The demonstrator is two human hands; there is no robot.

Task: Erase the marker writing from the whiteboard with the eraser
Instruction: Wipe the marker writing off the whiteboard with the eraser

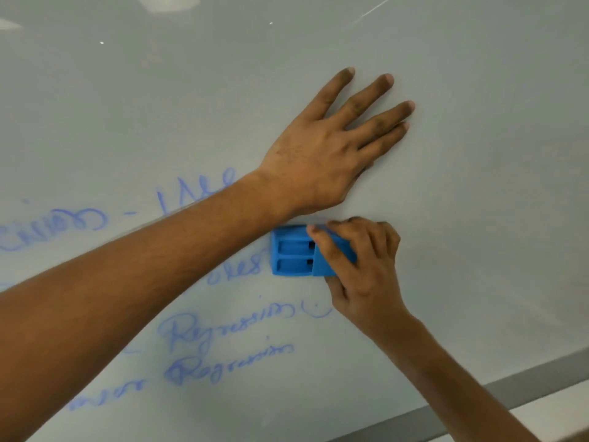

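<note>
Against the whiteboard [446, 90], the right hand [363, 269] grips a blue eraser [293, 255] beside blue marker writing [229, 330], while the left hand [331, 145] presses flat, fingers spread; its forearm may smear unerased words underneath.

a classroom or office, likely — wall whiteboard [446, 90] bearing "regression" notes [229, 327].

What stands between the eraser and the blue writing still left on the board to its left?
The left forearm crosses the whiteboard just left of the eraser, over part of the upper blue writing. The left hand lies flat above. The lower lines are unobstructed. The right hand grips the eraser.
</note>
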